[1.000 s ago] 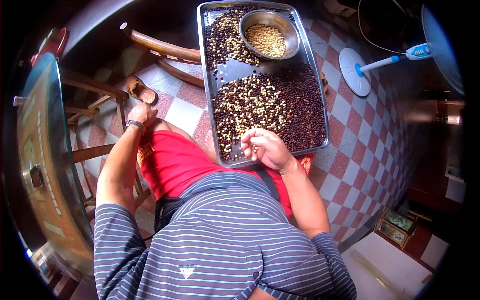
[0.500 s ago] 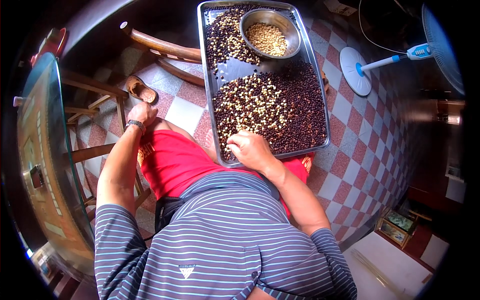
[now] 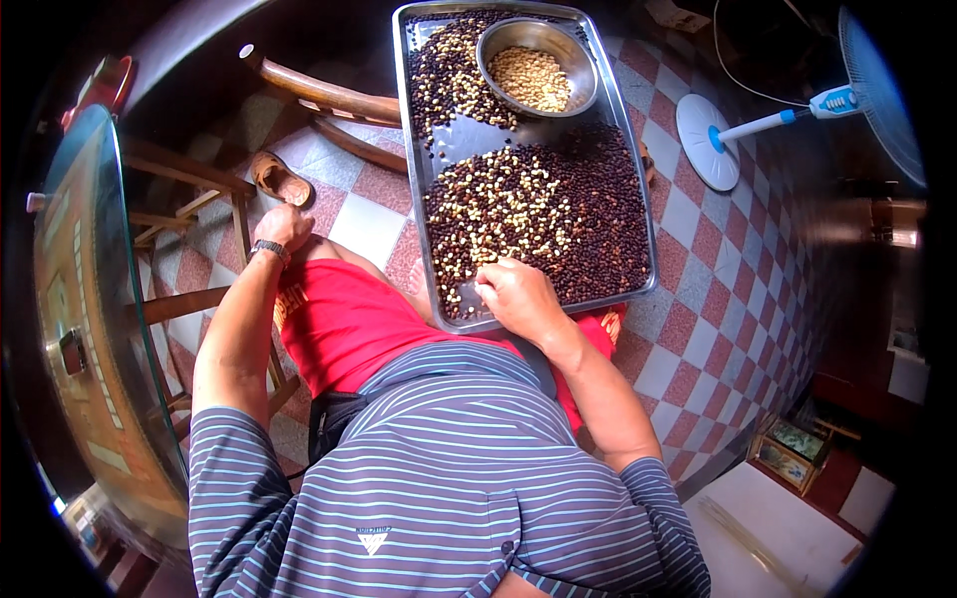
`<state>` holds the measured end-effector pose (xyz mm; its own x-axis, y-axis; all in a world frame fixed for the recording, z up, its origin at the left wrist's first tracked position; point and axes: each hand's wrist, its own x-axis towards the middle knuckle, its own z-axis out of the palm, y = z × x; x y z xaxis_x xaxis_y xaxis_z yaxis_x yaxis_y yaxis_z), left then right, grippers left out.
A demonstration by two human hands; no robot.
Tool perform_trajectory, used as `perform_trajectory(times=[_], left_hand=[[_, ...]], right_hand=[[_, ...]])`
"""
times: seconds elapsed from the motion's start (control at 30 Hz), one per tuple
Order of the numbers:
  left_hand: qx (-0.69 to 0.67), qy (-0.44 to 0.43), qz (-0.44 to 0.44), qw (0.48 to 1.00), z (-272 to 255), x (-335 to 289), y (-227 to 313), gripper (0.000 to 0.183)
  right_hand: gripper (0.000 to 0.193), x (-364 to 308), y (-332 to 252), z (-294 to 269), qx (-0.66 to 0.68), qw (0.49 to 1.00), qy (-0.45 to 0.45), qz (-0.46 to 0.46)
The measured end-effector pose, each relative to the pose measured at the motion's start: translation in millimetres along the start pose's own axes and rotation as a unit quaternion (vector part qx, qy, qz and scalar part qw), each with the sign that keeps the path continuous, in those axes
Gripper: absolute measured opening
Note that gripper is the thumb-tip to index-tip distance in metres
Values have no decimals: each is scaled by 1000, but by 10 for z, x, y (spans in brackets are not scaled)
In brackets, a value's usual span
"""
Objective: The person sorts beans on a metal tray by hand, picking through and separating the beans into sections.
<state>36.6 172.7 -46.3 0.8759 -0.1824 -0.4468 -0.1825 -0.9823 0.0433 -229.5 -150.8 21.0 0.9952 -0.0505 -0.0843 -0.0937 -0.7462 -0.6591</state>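
A large metal tray (image 3: 467,142) lies across my lap, spread with small dark beans (image 3: 603,214) and pale cream ones (image 3: 498,204) mixed among them. At its near edge my right hand (image 3: 523,297) is closed, thumb and fingertips pinched together low over the beans. Anything between those fingertips is too small to make out. A round metal bowl (image 3: 490,80) sits at the tray's far end and holds a heap of pale beans (image 3: 530,80). My left hand (image 3: 286,229), with a watch on its wrist, rests on my left knee, away from the tray; its fingers are mostly hidden.
To the left stands a glass-topped table (image 3: 95,299) beside a wooden frame (image 3: 189,299). A curved wooden armrest (image 3: 329,95) reaches toward the tray's left side, and a brown slipper (image 3: 281,179) lies on the tiled floor. A standing fan (image 3: 710,145) is at the right.
My right hand has shifted a little to the right along the tray's near edge, its fingertips still together. My left hand, the bowl and the tray stay about where they were.
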Motion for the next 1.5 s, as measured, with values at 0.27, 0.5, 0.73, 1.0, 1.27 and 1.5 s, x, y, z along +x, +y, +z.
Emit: perform_trajectory(times=[0.27, 0.5, 0.73, 1.0, 1.27, 1.5], left_hand=[[-1, -2, -18, 1000, 2, -18, 13, 45], [8, -16, -19, 1000, -21, -1, 27, 46], [-9, -10, -15, 1000, -47, -49, 54, 49], [-6, -19, -31, 999, -34, -14, 39, 49], [-3, 7, -11, 1000, 28, 3, 2, 45], [5, 2, 8, 1000, 3, 1, -7, 45]], right_hand=[[9, -28, -13, -136, -35, 999, 6, 19], [10, 3, -46, -3, -22, 1000, 4, 6], [6, 36, -65, -38, 41, 999, -10, 1], [7, 0, -22, -383, 661, 717, -122, 186], [9, -10, -54, -130, 96, 991, -92, -3], [8, 19, -132, -42, -2, 994, -110, -14]])
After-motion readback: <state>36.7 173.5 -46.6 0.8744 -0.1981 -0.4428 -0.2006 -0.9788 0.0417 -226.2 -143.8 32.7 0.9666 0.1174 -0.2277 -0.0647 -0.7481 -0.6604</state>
